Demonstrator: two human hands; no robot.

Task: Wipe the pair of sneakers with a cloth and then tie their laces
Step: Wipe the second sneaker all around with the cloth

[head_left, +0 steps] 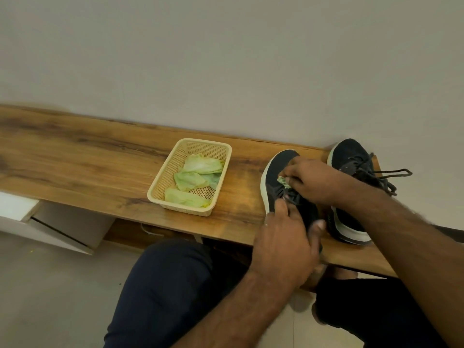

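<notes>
Two dark sneakers with white soles stand on the wooden shelf (75, 156). The nearer sneaker (277, 169) points away from me. My left hand (286, 242) grips its heel end, thumb on the right side. My right hand (311, 179) pinches a small pale green cloth (283, 181) against the sneaker's upper by the laces. The second sneaker (351, 156) lies to the right, its loose laces (391, 173) trailing off toward the wall.
A beige plastic basket (208, 146) holding several pale green cloths sits on the shelf left of the sneakers. A white wall runs behind the shelf. A white drawer unit (50, 222) stands below at left. My knees are under the shelf edge.
</notes>
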